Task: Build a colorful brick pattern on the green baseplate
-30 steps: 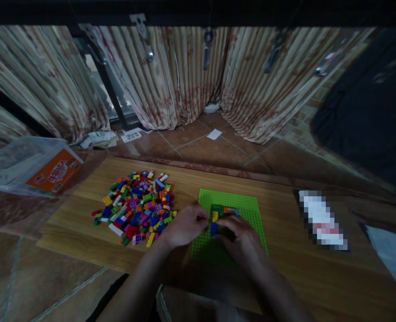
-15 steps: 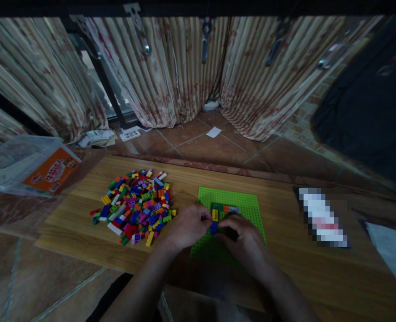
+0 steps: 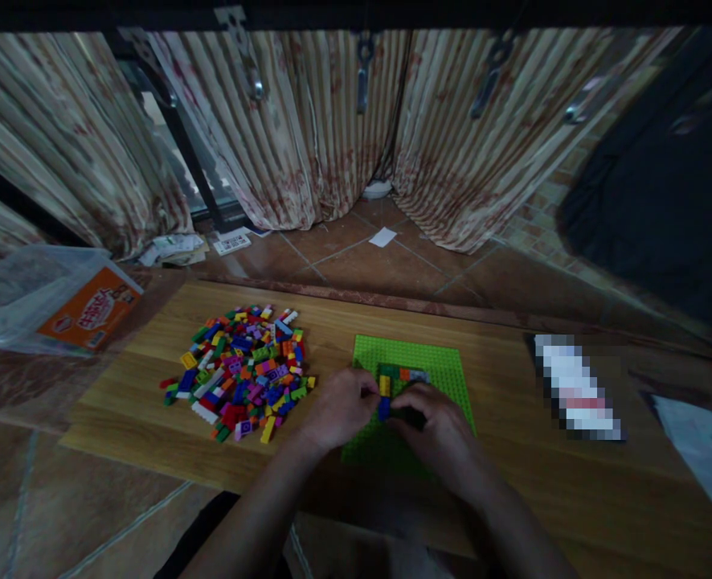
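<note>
A bright green studded baseplate lies on the wooden table, partly covered by my hands. On it, green, orange and grey bricks form a short row, with the orange brick in the middle. A yellow brick extends from the row's left end toward me, and a blue brick adjoins its near end. My left hand is closed at the blue brick's left side, fingertips bent in. From the right, my right hand pinches at the same brick with thumb and forefinger. The exact contact points are partly hidden.
A heap of mixed loose bricks spreads over the table's left half. Beyond the left edge stands a clear plastic box with an orange label. A pixelated object and a pale sheet lie to the right.
The view has shifted very slightly. My left fingertips have drawn back a little from the bricks, while my right hand keeps nearly the same pose.
</note>
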